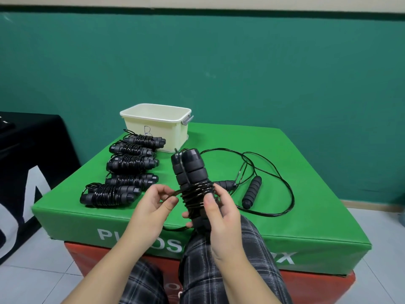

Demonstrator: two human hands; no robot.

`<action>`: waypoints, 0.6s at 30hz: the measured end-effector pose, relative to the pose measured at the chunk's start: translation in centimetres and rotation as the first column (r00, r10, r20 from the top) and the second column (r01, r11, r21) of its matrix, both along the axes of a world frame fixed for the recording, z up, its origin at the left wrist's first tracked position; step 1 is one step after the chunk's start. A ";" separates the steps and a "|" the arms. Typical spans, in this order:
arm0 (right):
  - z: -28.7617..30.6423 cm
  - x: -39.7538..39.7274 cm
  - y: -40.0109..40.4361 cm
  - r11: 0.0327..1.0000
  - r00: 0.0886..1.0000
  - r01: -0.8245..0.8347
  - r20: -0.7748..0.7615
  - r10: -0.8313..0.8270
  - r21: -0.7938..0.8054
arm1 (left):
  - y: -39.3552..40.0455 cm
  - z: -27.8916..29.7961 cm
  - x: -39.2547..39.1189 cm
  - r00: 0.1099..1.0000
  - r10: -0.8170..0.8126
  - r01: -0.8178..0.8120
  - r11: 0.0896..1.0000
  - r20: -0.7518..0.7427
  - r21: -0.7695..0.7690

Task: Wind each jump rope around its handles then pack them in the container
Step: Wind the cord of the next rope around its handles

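My right hand [221, 213] grips two black foam handles [189, 170] held together upright, with several turns of black cord [198, 191] wound round their lower half. My left hand [156, 200] pinches the free cord just left of the handles. Several wound jump ropes [129, 170] lie in a column on the left of the green padded box [306, 194]. One unwound jump rope [252, 191] lies loose to the right, its cord looping wide. A cream plastic container [156, 126] stands at the box's far edge, marked with a letter.
The green box rests on a red box [317, 288] over a tiled floor. A black banner [26, 172] hangs at the left. A green wall stands behind. My checked trouser legs [219, 270] lie below my hands.
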State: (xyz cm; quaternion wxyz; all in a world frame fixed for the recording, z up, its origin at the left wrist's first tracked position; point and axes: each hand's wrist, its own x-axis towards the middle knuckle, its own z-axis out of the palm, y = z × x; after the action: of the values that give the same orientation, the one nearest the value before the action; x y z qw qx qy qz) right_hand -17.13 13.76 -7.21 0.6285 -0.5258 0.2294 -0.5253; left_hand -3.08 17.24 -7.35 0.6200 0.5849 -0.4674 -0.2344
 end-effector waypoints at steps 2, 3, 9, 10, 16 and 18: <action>-0.1 0.0 0.0 0.998 0.998 -0.068 0.011 0.068 0.010 | 0.0 -1.0 0.2 0.996 -0.014 0.008 0.998 0.087 0.064; -0.1 0.1 0.0 0.995 0.995 -0.098 -0.008 0.098 0.003 | 0.1 -1.3 0.1 0.996 -0.046 0.039 0.996 0.075 0.085; -0.3 0.3 -0.3 0.996 0.996 -0.090 -0.002 0.090 0.018 | 0.9 -0.4 0.0 0.985 -0.150 0.144 0.986 0.088 0.080; -0.3 0.3 -0.3 0.996 0.997 -0.081 0.001 0.081 0.023 | 1.1 -0.1 0.1 0.986 -0.139 0.134 0.989 0.087 0.061; -0.1 0.1 -0.4 0.997 0.996 -0.074 -0.038 0.076 0.038 | 1.7 0.1 0.0 0.987 -0.100 0.103 0.994 0.124 -0.023; 0.0 0.0 -0.4 0.996 0.996 -0.075 -0.043 0.077 0.040 | 1.4 -0.7 0.6 0.986 -0.048 0.059 0.996 0.162 -0.064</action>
State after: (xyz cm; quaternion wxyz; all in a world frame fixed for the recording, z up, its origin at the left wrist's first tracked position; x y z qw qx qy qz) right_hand -17.11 13.35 -7.18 0.6528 -0.5335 0.2329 -0.4847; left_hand -2.53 18.68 -8.01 0.5934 0.5675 -0.5392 -0.1872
